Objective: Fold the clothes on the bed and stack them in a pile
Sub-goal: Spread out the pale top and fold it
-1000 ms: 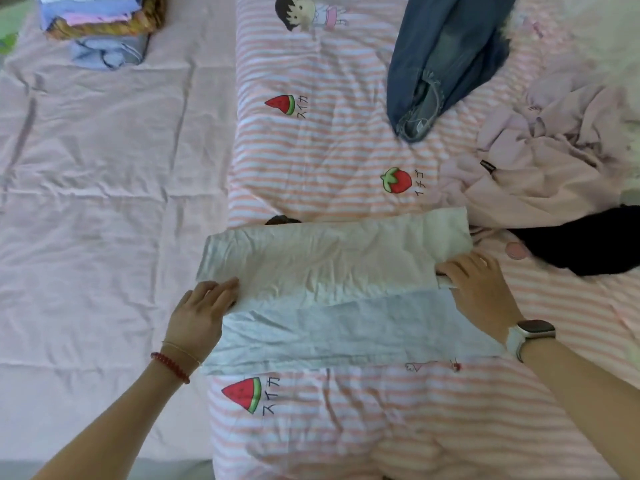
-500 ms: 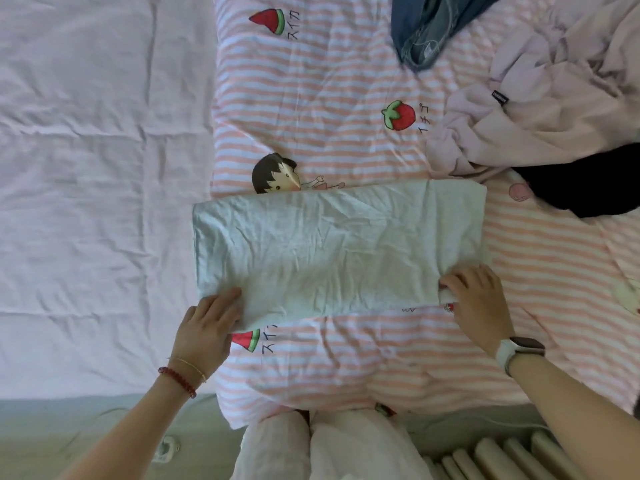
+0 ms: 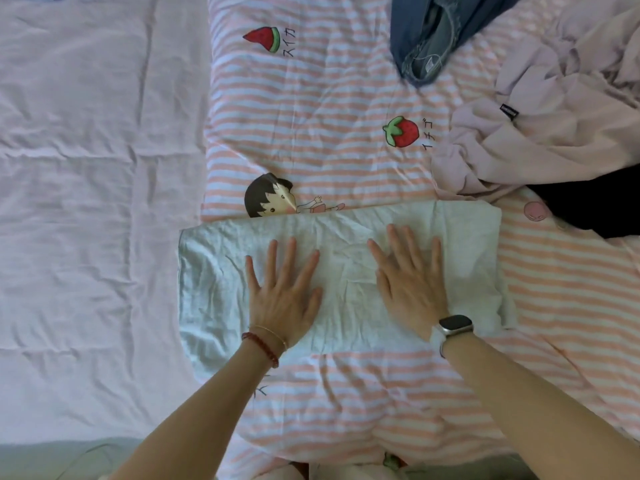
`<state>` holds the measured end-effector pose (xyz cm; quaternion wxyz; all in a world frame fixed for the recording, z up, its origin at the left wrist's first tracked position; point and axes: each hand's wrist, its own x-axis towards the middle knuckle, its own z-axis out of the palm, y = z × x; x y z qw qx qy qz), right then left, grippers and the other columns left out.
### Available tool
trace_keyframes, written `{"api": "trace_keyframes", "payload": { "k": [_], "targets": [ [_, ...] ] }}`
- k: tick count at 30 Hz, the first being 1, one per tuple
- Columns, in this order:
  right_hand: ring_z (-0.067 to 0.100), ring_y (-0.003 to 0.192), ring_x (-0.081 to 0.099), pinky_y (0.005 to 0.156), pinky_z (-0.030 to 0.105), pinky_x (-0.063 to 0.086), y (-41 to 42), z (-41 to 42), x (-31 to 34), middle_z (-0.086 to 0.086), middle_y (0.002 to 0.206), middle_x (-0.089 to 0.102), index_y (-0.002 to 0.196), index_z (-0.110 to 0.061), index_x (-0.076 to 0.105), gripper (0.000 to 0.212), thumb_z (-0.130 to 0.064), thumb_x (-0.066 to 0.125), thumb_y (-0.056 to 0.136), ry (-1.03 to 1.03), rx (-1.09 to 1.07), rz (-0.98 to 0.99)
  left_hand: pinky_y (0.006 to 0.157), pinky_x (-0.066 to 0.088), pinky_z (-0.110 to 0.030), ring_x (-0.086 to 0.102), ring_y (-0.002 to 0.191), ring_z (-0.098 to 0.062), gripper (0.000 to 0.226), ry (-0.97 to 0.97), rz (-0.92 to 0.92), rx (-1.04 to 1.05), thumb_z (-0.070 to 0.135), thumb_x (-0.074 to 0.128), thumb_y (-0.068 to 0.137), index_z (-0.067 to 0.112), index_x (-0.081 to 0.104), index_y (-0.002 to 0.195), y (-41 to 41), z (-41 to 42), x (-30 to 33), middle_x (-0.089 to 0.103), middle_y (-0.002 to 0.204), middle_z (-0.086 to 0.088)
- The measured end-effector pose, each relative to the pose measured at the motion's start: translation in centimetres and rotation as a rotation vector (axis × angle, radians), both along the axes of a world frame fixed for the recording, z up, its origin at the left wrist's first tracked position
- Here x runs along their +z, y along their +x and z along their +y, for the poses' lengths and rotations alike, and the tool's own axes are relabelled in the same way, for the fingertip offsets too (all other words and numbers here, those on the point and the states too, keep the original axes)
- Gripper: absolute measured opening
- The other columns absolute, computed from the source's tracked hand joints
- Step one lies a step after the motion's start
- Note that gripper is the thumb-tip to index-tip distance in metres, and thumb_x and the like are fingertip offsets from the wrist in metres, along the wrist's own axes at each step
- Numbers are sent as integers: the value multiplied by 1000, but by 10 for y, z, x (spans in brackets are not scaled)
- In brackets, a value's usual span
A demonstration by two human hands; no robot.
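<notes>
Now both hands, left (image 3: 282, 292) and right (image 3: 410, 285), flat, fingers spread, on the folded white garment (image 3: 346, 271).

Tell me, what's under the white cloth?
The white cloth lies on the striped quilt, covering part of a cartoon girl print. Both hands, left and right, press flat on top. Anything else underneath is hidden.

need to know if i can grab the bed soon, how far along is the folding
Partly done. The pale grey garment lies folded into a long strip, and the left hand and right hand press flat on it, so it probably needs another fold. Still unfolded: blue jeans, a crumpled pink garment and a black one. No finished pile is in view.
</notes>
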<state>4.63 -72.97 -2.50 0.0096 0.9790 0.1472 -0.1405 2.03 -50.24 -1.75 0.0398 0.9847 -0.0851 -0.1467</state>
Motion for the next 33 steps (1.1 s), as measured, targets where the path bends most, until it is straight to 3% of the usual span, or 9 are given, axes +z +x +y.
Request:
{"api": "trace_keyframes", "payload": {
  "k": [4,6,11,14,17,19,25,30,33],
  "targets": [
    [28,143,12,109,62,5,35,-61,-21,7,156,16,146,-31,22,55,-42,13,93,-91,-268,17,108,-6,-61,1,143,-33,61,72,-8,169,58,14,86,36,9,143,18,55,-30,8,155,-3],
    [29,143,11,108,62,7,40,-90,-27,6,156,14,147,-32,18,52,-42,16,96,-105,-370,39,110,-4,-59,-3,143,-33,65,87,64,309,63,8,83,42,-3,143,21,73,-34,1,158,-1],
    [32,140,18,112,49,18,36,-117,-15,14,153,20,149,-18,11,58,-33,33,97,93,-582,123,106,4,-68,-3,142,-33,61,28,123,630,48,28,93,33,7,148,28,53,-19,0,157,-8],
    [37,116,44,93,46,40,19,-110,7,18,124,52,136,-8,37,53,-29,53,90,309,-749,-2,104,0,-73,-2,143,-37,60,-47,84,471,47,30,94,30,11,148,17,11,-6,4,157,-12],
    [35,102,51,81,45,46,-4,-105,15,15,106,58,115,-6,51,46,-39,57,85,340,-899,77,97,12,-74,26,135,-45,61,-46,64,109,52,29,85,27,36,141,-6,-41,2,32,149,-15],
    [28,100,55,78,39,47,-14,-106,14,7,108,59,115,-9,54,45,-41,59,84,442,-987,157,96,16,-75,30,134,-44,59,-35,108,-17,53,31,86,30,41,138,-20,-66,-1,36,147,-12],
    [18,91,57,72,29,45,-16,-107,22,1,106,61,114,-13,55,30,-20,62,87,745,-1046,245,102,12,-72,20,139,-38,59,28,195,-37,55,19,88,34,29,142,-26,-74,-26,25,152,-7],
    [9,91,62,67,18,47,-2,-79,62,-14,98,62,112,-25,53,31,-6,53,88,997,-951,285,103,-17,-65,-26,139,-29,57,77,305,-52,61,1,88,43,-25,136,-22,-71,-32,-30,150,3],
    [-9,91,59,71,7,47,6,-41,95,-21,105,60,121,-29,49,42,-4,53,88,1147,-774,328,107,-19,-55,-16,143,-22,54,-169,360,20,48,30,96,42,9,145,-11,-63,-18,-11,155,10]
  ]
}}
